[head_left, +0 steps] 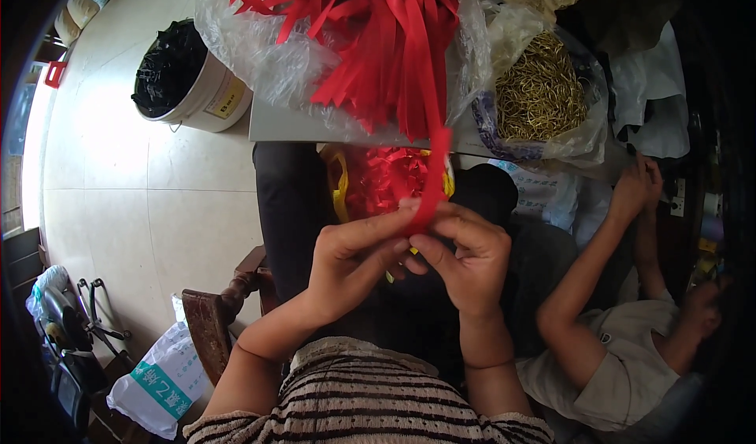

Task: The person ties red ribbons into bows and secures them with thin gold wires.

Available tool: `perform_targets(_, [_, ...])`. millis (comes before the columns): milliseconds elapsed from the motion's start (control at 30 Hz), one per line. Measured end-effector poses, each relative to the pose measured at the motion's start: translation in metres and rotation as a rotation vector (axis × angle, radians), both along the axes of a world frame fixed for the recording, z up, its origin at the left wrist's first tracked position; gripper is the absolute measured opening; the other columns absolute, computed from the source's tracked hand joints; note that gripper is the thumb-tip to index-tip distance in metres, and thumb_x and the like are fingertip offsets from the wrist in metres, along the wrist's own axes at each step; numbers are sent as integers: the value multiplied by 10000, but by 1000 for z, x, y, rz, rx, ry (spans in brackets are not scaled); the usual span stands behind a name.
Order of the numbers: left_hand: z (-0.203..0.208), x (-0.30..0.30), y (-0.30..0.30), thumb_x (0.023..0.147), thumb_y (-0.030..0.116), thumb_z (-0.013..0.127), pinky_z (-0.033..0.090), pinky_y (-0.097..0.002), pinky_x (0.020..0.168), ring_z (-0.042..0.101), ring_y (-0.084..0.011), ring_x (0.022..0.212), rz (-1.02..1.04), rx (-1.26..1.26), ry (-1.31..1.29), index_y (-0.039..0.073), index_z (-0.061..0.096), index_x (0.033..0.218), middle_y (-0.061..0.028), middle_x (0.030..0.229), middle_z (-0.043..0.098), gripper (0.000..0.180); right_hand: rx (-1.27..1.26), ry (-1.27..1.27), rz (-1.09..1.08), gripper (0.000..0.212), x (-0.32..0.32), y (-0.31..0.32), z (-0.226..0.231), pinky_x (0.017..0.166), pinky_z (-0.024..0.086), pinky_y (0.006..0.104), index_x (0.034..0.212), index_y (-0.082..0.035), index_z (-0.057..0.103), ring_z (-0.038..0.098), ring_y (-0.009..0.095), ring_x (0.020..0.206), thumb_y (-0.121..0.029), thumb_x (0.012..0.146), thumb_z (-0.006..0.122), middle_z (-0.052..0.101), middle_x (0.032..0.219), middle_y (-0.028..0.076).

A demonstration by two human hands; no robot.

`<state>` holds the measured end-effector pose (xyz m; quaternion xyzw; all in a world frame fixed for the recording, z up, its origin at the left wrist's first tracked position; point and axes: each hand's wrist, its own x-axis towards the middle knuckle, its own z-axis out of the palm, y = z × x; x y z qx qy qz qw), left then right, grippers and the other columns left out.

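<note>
A red ribbon strip (432,180) is pinched between my two hands in front of my lap, its upper end rising toward the table. My left hand (350,261) closes its fingers on the ribbon's lower part. Right beside it, my right hand (471,259) grips the same strip with thumb and fingers. Whatever lies under my fingertips is hidden. Beyond my hands, a pile of red ribbons (386,42) lies on clear plastic and hangs over the table's near edge. Below that edge, a yellow-rimmed bag (339,178) holds red ribbon pieces (391,178).
Gold-coloured metal hooks (542,89) fill a plastic-lined container on the table (276,125) at right. A white bucket (216,93) of black items stands on the floor at left. A wooden chair arm (220,318) is at my left. Another person (614,349) works close on my right.
</note>
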<state>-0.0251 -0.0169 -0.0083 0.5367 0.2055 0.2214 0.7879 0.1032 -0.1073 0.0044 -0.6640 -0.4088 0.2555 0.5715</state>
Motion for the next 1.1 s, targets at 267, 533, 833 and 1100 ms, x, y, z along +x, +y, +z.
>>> perform_targets(267, [10,3,15,833,-29,585,433,-177,588,580,-51,673,-2,43,141,-7,497,1119,-57,782,629,300,-18,-1014,87,200,3,-12,26,803,448,391,838,-54,691,583,218,896,-30,642,723,619,898,75])
perform_targets(533, [2,-2,27,753,-39,671,458,-209,620,575,-87,698,-236,105,27,-8,617,903,-37,756,587,162,22,-384,165,227,8,-16,22,567,487,260,883,-36,672,600,179,700,25,669,715,580,836,56])
perform_targets(833, [1,2,24,752,-9,682,478,-245,620,603,-136,714,-138,445,-60,-13,634,850,-72,779,622,109,-67,5,116,175,4,-17,24,578,493,266,895,-16,653,618,189,671,-13,727,703,606,776,106])
perform_targets(1100, [-4,-1,17,812,8,653,477,-234,614,578,-81,754,-325,-336,-116,-29,636,894,-42,828,634,91,271,-395,265,127,25,9,31,577,472,284,763,-35,675,598,198,670,-144,715,718,628,792,77])
